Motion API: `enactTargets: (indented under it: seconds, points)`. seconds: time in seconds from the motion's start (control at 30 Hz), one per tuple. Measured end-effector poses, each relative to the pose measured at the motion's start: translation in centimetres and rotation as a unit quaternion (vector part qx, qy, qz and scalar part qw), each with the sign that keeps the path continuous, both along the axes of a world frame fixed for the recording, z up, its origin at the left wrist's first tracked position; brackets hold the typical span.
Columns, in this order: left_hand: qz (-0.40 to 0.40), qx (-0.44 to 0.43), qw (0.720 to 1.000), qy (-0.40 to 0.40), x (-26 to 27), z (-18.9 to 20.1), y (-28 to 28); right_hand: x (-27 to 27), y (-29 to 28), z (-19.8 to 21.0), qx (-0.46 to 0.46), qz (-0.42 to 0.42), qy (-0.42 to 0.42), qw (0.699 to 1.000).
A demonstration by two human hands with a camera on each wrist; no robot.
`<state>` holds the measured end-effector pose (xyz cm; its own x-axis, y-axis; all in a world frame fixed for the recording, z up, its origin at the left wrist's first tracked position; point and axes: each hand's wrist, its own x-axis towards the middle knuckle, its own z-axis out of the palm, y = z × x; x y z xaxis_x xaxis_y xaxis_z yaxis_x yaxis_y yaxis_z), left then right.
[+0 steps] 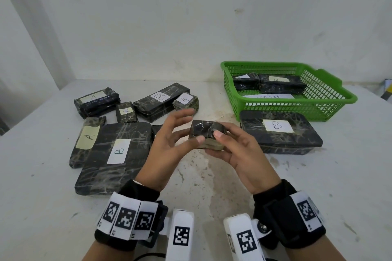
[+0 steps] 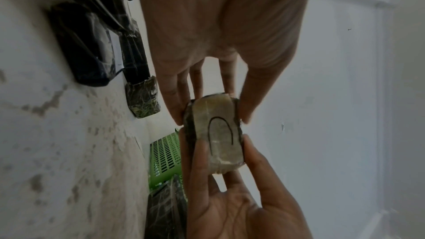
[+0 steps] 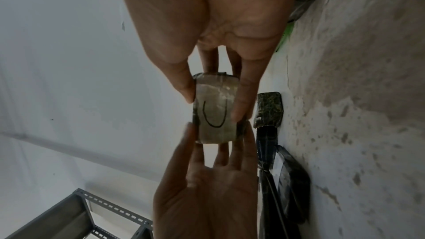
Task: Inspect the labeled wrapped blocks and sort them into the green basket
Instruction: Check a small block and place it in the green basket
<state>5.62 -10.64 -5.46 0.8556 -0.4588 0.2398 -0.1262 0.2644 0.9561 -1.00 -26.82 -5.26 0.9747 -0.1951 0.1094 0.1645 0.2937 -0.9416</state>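
Nearest the head camera are the two wrist bands with their black-and-white markers (image 1: 127,218), cut off at the lower edge, so the forearms are mostly out of sight. Beyond them the pale table (image 1: 212,186) carries the biggest pieces: a large flat block marked B (image 1: 114,154) on the left and another B block (image 1: 280,131) in front of the green basket (image 1: 331,99), which already holds two dark blocks whose labels are too foreshortened to read; a white sheet on its floor shows only part of its writing. Smaller blocks marked A and B lie in a loose cluster at the back left, apparently awaiting their turn. Smallest is the small wrapped block (image 1: 206,133), lifted off the table between both hands, probably so its label can be checked. The right hand (image 1: 239,154) pinches it between thumb and fingers; the left hand (image 1: 169,142) has its fingers spread and only its thumb and fingertips touching the block. From above the label faces away; the wrist views show a pale taped face (image 2: 220,135) with a curved stroke, half covered by fingers, so the letter cannot be told.
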Motion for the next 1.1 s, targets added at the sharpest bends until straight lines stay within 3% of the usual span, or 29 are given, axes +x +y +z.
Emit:
enactTargets:
  seconds: [0.17,0.33,1.1]
  points:
    - [-0.006,-0.01,0.998,0.057,-0.2,0.2,-0.2,0.0,-0.1,0.1,0.039,0.003,-0.049,0.998]
    - [0.008,-0.034,0.998,0.049,-0.3,0.2,-0.3,0.1,0.1,-0.1,0.008,-0.012,-0.048,0.999]
    - [0.012,0.011,0.999,0.039,-0.2,-0.3,-0.3,0.3,0.0,-0.9,-0.065,-0.052,-0.061,0.995]
